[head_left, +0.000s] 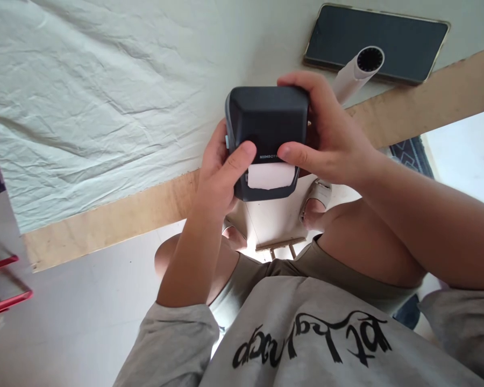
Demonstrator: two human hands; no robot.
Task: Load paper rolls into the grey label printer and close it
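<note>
A dark label printer (268, 123) with "NIIMBOT" lettering is held up between my two hands, over the table's near edge. White label paper (271, 176) shows in the slot at its near end. My left hand (226, 172) grips the left side, thumb on top and fingers curled beneath, mostly hidden. Along the right side, my right hand (326, 129) is closed around the printer, its thumb pressing by the lettering and its index finger over the far corner.
A black-screened phone (379, 40) lies at the table's far right. Beside it, a white tube (353, 75) with a dark round end points up. Wrinkled pale cloth (105, 97) covers the table, bordered by a wooden edge (116, 217). Red bars (8, 301) stand at far left.
</note>
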